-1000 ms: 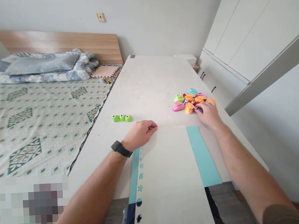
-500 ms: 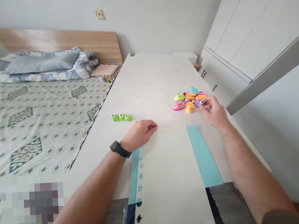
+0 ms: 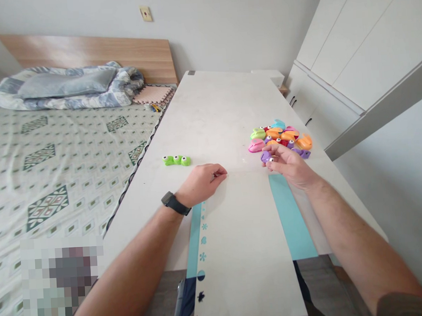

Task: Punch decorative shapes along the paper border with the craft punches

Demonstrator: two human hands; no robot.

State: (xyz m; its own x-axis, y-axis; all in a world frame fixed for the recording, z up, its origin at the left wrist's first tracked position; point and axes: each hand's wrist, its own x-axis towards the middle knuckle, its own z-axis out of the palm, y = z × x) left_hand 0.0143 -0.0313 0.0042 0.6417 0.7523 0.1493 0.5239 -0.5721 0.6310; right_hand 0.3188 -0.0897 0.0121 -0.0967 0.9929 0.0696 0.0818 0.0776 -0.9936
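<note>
A long white sheet of paper [image 3: 249, 241] lies lengthwise before me, with shapes punched along its left edge. Under it a light blue sheet [image 3: 294, 219] shows on both sides. My left hand [image 3: 207, 182] pinches the far edge of the white paper, thumb against fingers. Just above the table, my right hand [image 3: 291, 168] holds a purple craft punch [image 3: 266, 157] with round eyes. Behind that hand lies a pile of colourful craft punches, among them a pink one [image 3: 256, 145], a light green one [image 3: 258, 133] and an orange one [image 3: 304, 142].
Several green craft punches [image 3: 176, 160] sit in a row left of the paper on the white table [image 3: 222, 105]. Left of the table is a bed [image 3: 79, 150] with a folded quilt [image 3: 69, 85]. White cabinets [image 3: 364, 41] stand along the right.
My right hand has lifted the purple punch out of the pile and brought it left and nearer to the paper. My left hand keeps its pinch on the paper's edge.
</note>
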